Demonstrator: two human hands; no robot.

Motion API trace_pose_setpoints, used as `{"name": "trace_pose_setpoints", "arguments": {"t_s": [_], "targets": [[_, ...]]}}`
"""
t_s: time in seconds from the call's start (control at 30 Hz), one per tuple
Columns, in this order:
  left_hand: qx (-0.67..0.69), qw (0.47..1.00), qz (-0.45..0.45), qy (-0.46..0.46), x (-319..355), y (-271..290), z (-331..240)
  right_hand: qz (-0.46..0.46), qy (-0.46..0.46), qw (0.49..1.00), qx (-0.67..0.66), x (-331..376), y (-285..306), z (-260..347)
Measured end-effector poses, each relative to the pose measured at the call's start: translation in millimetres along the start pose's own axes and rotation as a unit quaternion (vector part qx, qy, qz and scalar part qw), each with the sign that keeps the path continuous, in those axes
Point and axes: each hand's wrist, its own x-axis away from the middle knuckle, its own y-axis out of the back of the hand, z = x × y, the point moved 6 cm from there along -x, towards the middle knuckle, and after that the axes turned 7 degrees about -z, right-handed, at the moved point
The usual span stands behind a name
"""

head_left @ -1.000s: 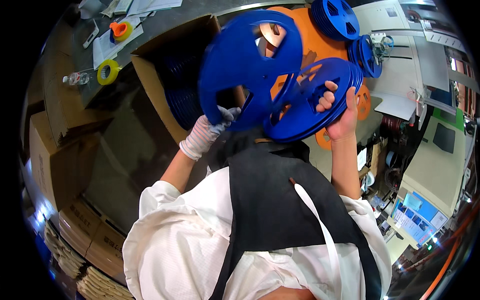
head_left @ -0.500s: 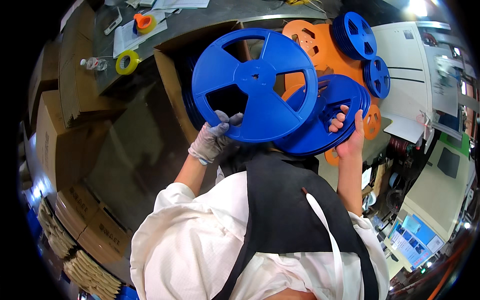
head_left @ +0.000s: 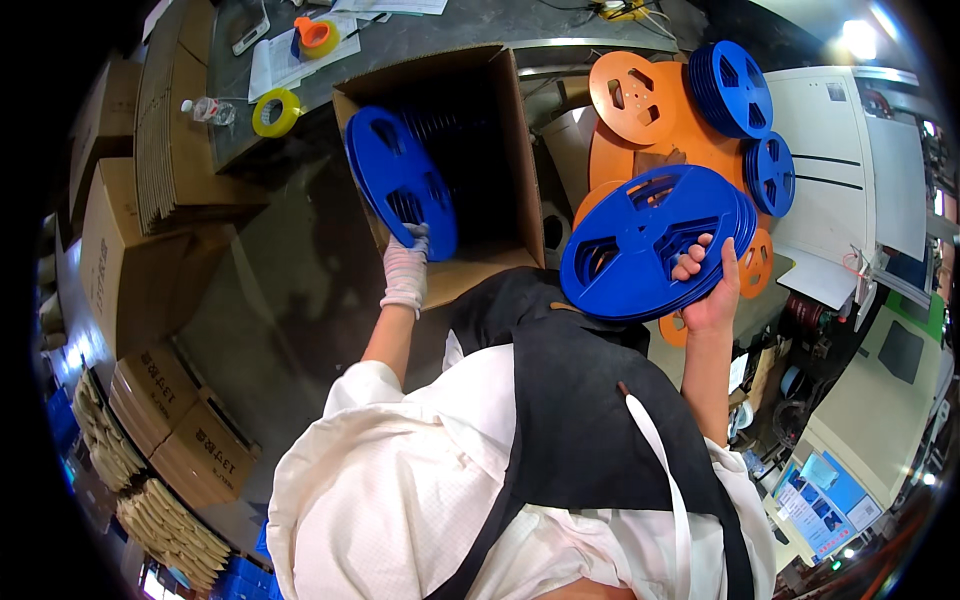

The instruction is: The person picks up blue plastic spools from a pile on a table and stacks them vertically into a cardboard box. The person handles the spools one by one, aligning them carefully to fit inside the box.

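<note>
My gloved left hand (head_left: 407,262) grips the near rim of a blue plastic reel (head_left: 388,160), which is tilted on edge at the left side of an open cardboard box (head_left: 527,150). More blue reels (head_left: 430,122) stand on edge inside the box, partly lost in shadow. My bare right hand (head_left: 715,290) is closed round the right edge of a stack of blue reels (head_left: 640,235), its fingertips coming through a cutout. That stack is held over my lap, to the right of the box.
Behind the stack are an orange round surface (head_left: 675,115), an orange reel (head_left: 632,97) and two more blue reel stacks (head_left: 730,88). A grey table (head_left: 390,55) bears tape rolls (head_left: 277,113), papers and a bottle (head_left: 208,110). Cartons (head_left: 135,240) line the left.
My left hand has carried the blue reel left, away from the stack, and turned it from face-on to edgewise in the box. My right hand still holds the stack.
</note>
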Motion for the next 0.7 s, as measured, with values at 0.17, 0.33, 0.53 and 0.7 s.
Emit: {"name": "trace_pose_setpoints", "arguments": {"t_s": [0.17, 0.33, 0.53, 0.7], "targets": [[-0.181, 0.982, -0.052, 0.021, -48.3, 9.8, 17.1, 0.009, -0.007, 1.000, -0.010, 0.5, 4.4, -2.2], [-0.288, 0.954, -0.079, -0.036, -105.0, -6.9, 51.3, 0.022, -0.009, 1.000, 0.004, 1.8, 0.4, -3.6], [-0.272, 0.961, -0.003, -0.056, -123.9, -32.4, 64.4, 0.017, 0.000, 1.000, 0.002, 7.2, 2.1, -3.7], [-0.172, 0.983, 0.056, 0.040, -130.6, -35.1, 89.6, 0.029, -0.001, 1.000, -0.001, 7.3, 4.1, -4.0]]}}
